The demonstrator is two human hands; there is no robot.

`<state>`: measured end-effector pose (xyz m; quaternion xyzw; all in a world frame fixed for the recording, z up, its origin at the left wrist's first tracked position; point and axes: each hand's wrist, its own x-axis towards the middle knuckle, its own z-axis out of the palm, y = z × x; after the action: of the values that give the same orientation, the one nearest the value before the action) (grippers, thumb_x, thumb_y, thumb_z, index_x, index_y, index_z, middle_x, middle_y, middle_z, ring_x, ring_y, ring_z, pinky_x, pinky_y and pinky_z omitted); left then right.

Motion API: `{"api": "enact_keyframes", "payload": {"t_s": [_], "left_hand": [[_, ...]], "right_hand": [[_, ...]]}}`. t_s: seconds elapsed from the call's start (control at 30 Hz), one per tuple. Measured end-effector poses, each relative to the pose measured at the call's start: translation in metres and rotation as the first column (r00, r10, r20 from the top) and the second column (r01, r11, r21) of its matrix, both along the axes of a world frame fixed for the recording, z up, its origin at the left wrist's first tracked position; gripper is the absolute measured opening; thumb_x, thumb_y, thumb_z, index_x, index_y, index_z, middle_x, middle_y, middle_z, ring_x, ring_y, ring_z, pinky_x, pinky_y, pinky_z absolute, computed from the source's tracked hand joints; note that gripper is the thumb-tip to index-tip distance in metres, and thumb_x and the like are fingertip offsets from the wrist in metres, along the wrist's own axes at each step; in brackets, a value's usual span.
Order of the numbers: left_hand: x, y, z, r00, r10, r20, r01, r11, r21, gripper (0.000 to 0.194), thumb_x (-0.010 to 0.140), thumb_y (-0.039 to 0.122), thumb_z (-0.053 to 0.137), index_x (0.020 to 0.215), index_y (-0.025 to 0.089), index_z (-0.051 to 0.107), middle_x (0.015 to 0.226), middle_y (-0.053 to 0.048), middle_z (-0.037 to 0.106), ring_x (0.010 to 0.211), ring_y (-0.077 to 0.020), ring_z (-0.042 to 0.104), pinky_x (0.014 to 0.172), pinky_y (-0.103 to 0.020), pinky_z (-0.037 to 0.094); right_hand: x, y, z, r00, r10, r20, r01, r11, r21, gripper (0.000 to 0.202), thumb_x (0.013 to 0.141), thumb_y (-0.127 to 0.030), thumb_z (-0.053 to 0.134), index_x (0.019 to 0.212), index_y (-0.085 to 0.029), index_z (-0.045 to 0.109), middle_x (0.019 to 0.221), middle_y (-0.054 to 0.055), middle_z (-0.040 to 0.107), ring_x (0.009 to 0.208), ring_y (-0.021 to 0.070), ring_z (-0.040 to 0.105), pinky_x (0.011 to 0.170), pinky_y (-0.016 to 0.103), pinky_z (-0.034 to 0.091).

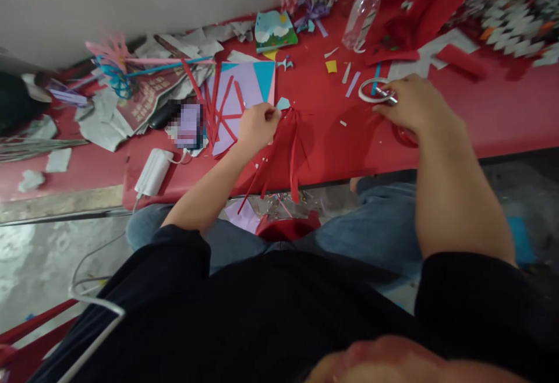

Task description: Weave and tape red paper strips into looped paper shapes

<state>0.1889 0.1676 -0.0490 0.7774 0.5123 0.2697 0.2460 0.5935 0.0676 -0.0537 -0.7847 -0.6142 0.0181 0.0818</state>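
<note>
Person in a dk T-shirt point(271, 313), near-blk w/ a slight navy cast, loose cut, soft creases across the front. Short sleeves, same dk fabric: L sleeve point(183, 255) bunched in folds, hem uneven; R sleeve point(471, 290) smoother, w/ a straighter, wider hem. Forearms bare, same for L hand point(258, 130) & R hand point(408, 103). Below, blue denim jeans point(371, 217), med. wash, faded in places, wrinkled approx. at the knees. A thin wht cable point(94, 300), bent midway, runs in front of the shirt's L side
</note>
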Motion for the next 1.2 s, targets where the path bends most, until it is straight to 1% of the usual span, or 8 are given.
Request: {"api": "enact_keyframes", "payload": {"t_s": [0.17,0.43,0.6,0.67,0.73,0.9,1.03,1.2], "left_hand": [[-0.067,-0.022,0.028,0.993,-0.059,0.105,0.050,0.995,0.089,0.018,0.103,0.039,0.072,0.096,0.025,0.082,0.090,-0.005,0.084,0.080,-0.0173,0.071,0.079,-0.036,0.054],[-0.148,-0.041,-0.004,0.991,-0.032,0.130,0.001,0.972,0.236,0.031,0.107,0.046,0.071,0.094,0.021,0.083,0.081,0.001,0.082,0.068,-0.0105,0.065,0.068,-0.033,0.050],[-0.141,-0.069,0.016,0.977,-0.079,0.197,0.024,0.963,0.267,0.016,0.105,0.039,0.075,0.106,0.025,0.085,0.095,-0.001,0.085,0.078,-0.0138,0.072,0.075,-0.034,0.058],[-0.130,-0.084,0.029,0.958,-0.098,0.270,0.044,0.979,0.199,0.017,0.103,0.032,0.074,0.114,0.023,0.084,0.099,-0.003,0.086,0.081,-0.0147,0.076,0.076,-0.032,0.061],[-0.119,-0.097,0.038,0.928,-0.155,0.338,0.118,0.985,0.128,0.023,0.101,0.031,0.074,0.120,0.022,0.083,0.107,-0.006,0.086,0.087,-0.0160,0.079,0.078,-0.031,0.064],[-0.103,-0.118,0.039,0.884,-0.179,0.432,0.213,0.977,-0.030,0.050,0.095,0.042,0.089,0.142,0.029,0.078,0.141,-0.009,0.079,0.102,-0.0204,0.082,0.090,-0.036,0.069],[-0.102,-0.127,0.031,0.861,-0.230,0.453,0.235,0.971,0.046,0.054,0.097,0.050,0.088,0.147,0.031,0.076,0.146,-0.011,0.077,0.114,-0.0230,0.082,0.100,-0.037,0.070],[-0.105,-0.131,0.027,0.875,-0.249,0.415,0.182,0.964,0.195,0.036,0.105,0.037,0.079,0.140,0.029,0.077,0.130,-0.008,0.083,0.108,-0.0198,0.082,0.093,-0.034,0.069]], "right_hand": [[-0.033,0.006,0.004,0.998,-0.047,0.041,0.050,0.996,-0.068,0.055,0.101,-0.040,0.087,0.145,-0.010,0.077,0.156,0.031,0.064,0.145,0.0371,0.057,0.100,0.055,0.037],[-0.033,0.028,-0.014,0.987,-0.142,0.082,0.136,0.988,0.073,0.024,0.098,-0.022,0.085,0.118,-0.007,0.087,0.146,0.026,0.075,0.145,0.0323,0.057,0.102,0.056,0.035],[-0.075,0.031,-0.001,0.995,-0.093,0.048,0.082,0.977,0.198,0.018,0.089,-0.012,0.088,0.106,-0.011,0.085,0.130,0.024,0.083,0.129,0.0356,0.067,0.109,0.057,0.041],[-0.113,0.016,0.008,0.997,0.081,0.005,-0.080,0.966,0.245,0.019,0.090,-0.016,0.084,0.109,-0.017,0.082,0.111,0.021,0.085,0.110,0.0334,0.072,0.108,0.056,0.046],[-0.155,-0.010,0.018,0.957,0.289,-0.012,-0.268,0.902,0.338,0.017,0.100,-0.030,0.073,0.115,-0.024,0.078,0.103,0.012,0.085,0.101,0.0320,0.073,0.110,0.057,0.049],[-0.240,-0.072,0.041,0.831,0.551,0.071,-0.526,0.739,0.422,0.022,0.105,-0.044,0.068,0.090,-0.028,0.071,0.068,0.002,0.070,0.067,0.0253,0.064,0.072,0.045,0.050],[-0.265,-0.079,0.047,0.724,0.680,0.117,-0.655,0.623,0.427,0.019,0.102,-0.036,0.069,0.085,-0.029,0.070,0.065,0.000,0.068,0.065,0.0233,0.064,0.070,0.043,0.052],[-0.270,-0.067,0.046,0.715,0.695,0.074,-0.664,0.643,0.381,0.024,0.105,-0.037,0.065,0.084,-0.029,0.073,0.069,0.002,0.072,0.067,0.0243,0.066,0.070,0.045,0.053]]}}
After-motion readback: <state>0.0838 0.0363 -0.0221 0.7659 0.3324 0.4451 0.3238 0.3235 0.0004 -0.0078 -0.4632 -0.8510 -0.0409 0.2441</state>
